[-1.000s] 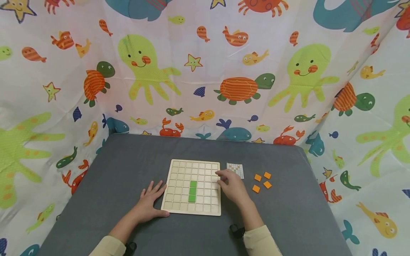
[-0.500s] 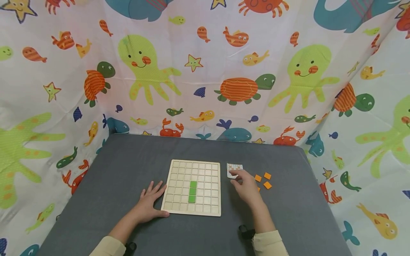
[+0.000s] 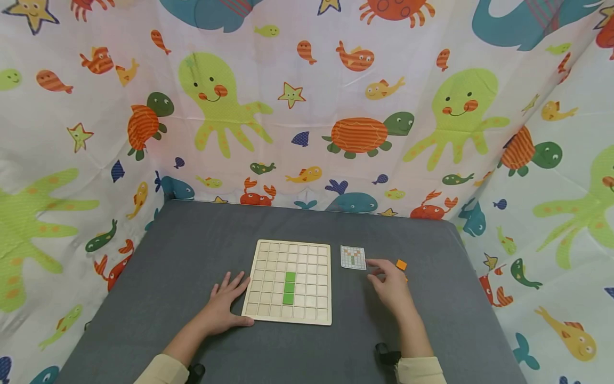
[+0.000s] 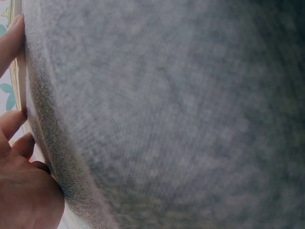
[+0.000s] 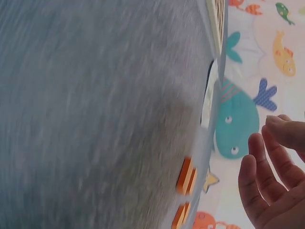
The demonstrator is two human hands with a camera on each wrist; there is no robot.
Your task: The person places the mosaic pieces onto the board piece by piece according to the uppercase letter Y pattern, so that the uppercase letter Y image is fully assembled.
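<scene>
A pale wooden grid board [image 3: 314,282] lies on the grey table, with a short column of green tiles [image 3: 289,288] in its cells. My left hand [image 3: 221,304] rests at the board's left side, fingers spread along the edge and thumb at the near corner. In the left wrist view its fingertips [image 4: 16,28] meet the board's rim. My right hand [image 3: 390,285] hovers over the orange square tiles, covering most of them; one orange tile [image 3: 401,265] shows beyond its knuckles. In the right wrist view its fingers are loosely bent with nothing between them, apart from the orange tiles [image 5: 185,176].
A small printed card [image 3: 353,257] with a coloured grid pattern lies between the board and the right hand. Behind the table [image 3: 206,229] hangs a white cloth [image 3: 307,138] printed with sea animals. Dark bands [image 3: 386,354] sit at both wrists.
My right hand has moved from the board's right edge, across the card, to over the orange tiles, uncovering the card. The left hand and the green tiles have stayed put.
</scene>
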